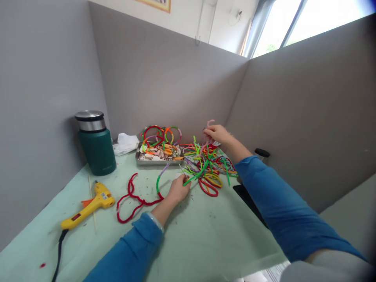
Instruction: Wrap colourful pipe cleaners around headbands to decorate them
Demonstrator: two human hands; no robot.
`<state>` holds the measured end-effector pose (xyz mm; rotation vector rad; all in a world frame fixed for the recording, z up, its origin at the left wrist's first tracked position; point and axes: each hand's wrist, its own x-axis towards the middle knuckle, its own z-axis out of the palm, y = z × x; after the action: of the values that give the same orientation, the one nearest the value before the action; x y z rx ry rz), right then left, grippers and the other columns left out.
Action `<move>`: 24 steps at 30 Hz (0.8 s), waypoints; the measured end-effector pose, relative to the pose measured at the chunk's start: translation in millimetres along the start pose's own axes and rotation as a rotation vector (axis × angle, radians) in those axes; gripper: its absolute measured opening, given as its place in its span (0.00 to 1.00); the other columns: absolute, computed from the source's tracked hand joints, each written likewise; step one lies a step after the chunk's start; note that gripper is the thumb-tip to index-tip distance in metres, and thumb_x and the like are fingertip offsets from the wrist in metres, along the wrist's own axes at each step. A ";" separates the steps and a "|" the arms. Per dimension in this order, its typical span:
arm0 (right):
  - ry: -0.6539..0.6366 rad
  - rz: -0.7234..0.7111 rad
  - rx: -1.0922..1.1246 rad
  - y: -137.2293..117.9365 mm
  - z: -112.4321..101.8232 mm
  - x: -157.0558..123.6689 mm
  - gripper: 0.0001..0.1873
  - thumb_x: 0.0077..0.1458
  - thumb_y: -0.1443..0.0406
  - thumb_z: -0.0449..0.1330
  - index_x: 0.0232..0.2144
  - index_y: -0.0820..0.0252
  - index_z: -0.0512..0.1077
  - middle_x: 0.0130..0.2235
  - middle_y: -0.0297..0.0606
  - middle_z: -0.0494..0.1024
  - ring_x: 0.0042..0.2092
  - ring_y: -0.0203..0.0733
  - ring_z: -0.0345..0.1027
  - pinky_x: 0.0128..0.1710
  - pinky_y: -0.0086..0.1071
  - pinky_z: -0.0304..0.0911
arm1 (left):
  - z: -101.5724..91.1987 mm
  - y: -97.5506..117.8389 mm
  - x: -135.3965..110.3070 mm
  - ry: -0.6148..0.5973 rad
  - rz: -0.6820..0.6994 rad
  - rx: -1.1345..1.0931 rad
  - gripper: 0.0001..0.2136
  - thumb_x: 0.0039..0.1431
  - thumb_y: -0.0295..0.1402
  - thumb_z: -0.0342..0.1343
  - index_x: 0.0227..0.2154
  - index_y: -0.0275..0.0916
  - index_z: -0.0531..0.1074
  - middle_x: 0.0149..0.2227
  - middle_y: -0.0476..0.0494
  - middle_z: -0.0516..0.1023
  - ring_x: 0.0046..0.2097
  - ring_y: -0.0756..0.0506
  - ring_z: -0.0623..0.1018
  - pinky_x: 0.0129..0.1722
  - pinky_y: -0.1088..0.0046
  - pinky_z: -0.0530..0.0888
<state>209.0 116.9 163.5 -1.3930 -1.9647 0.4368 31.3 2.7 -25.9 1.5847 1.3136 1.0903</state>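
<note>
My left hand [179, 188] rests low over the table with its fingers closed on the end of a green pipe cleaner [196, 176]. A thin, pale, pointed thing [182, 170] sticks up by its fingertips; its kind is unclear. Raised above the pile of loose pipe cleaners [213, 162], my right hand [216, 134] pinches a pink pipe cleaner [210, 122]. Left of my left hand lies a bent red pipe cleaner shape [136, 199] with a green and purple end [158, 184], its right part hidden behind the wrist.
A metal tray [160, 162] holds shells, with pipe cleaner rings [152, 133] on top. At the left are a yellow glue gun [88, 207] with its cord, a thin stick [94, 222], a green bottle [96, 152] and white tissue [126, 143]. Grey partitions [164, 78] enclose the table.
</note>
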 end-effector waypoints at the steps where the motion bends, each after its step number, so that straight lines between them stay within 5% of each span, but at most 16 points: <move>1: 0.011 -0.045 0.045 -3.4 5.8 -11.1 0.12 0.56 0.64 0.52 0.32 0.67 0.72 0.24 0.37 0.73 0.22 0.30 0.63 0.23 0.23 0.60 | -2.5 1.4 -0.1 0.040 0.042 0.058 0.07 0.50 0.32 0.54 0.34 0.38 0.69 0.29 0.47 0.74 0.30 0.50 0.73 0.31 0.77 0.67; 5: -0.070 -0.234 0.131 -2.2 52.9 -73.5 0.14 0.57 0.61 0.51 0.39 0.63 0.72 0.33 0.38 0.75 0.33 0.35 0.68 0.32 0.26 0.64 | -8.3 5.6 -1.7 0.043 0.066 0.095 0.06 0.48 0.32 0.55 0.30 0.37 0.72 0.29 0.46 0.75 0.35 0.47 0.73 0.36 0.74 0.67; 10: -0.149 -0.334 0.058 43.6 112.9 -132.2 0.13 0.57 0.66 0.50 0.39 0.61 0.72 0.40 0.40 0.75 0.42 0.40 0.68 0.43 0.33 0.63 | -10.2 1.5 0.6 0.044 -0.080 -0.045 0.11 0.51 0.32 0.53 0.39 0.37 0.70 0.27 0.47 0.74 0.26 0.49 0.72 0.26 0.77 0.67; 12: -0.176 -0.390 -0.096 64.1 120.1 -136.6 0.13 0.55 0.68 0.50 0.38 0.59 0.73 0.41 0.41 0.74 0.43 0.41 0.68 0.44 0.35 0.62 | -13.7 0.5 2.7 0.118 -0.106 -0.037 0.15 0.50 0.31 0.54 0.43 0.37 0.69 0.27 0.47 0.74 0.25 0.51 0.71 0.25 0.78 0.66; 16: -0.031 -0.362 -0.179 81.7 115.0 -131.7 0.18 0.53 0.73 0.47 0.41 0.59 0.73 0.44 0.43 0.74 0.46 0.42 0.67 0.48 0.39 0.61 | -19.3 2.2 4.1 0.169 -0.072 0.004 0.15 0.50 0.32 0.54 0.42 0.37 0.69 0.26 0.47 0.73 0.25 0.50 0.72 0.25 0.78 0.65; 20: 0.109 -0.476 -0.052 65.8 115.1 -136.4 0.24 0.54 0.73 0.46 0.52 0.58 0.65 0.53 0.43 0.67 0.56 0.42 0.58 0.55 0.43 0.55 | -16.4 5.4 0.5 0.084 -0.020 0.118 0.10 0.52 0.37 0.52 0.32 0.36 0.72 0.26 0.45 0.73 0.29 0.48 0.72 0.29 0.76 0.66; 24: 0.105 -0.589 -0.044 42.6 127.5 -149.3 0.27 0.55 0.72 0.44 0.57 0.58 0.58 0.59 0.43 0.59 0.61 0.41 0.49 0.58 0.44 0.51 | -15.3 9.7 -1.8 0.321 0.139 0.282 0.12 0.50 0.35 0.54 0.37 0.35 0.71 0.39 0.38 0.72 0.37 0.46 0.73 0.40 0.72 0.67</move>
<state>179.4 9.1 -3.5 -0.7799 -2.1809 0.0446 19.6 0.2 -12.1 1.7800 1.6484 1.3342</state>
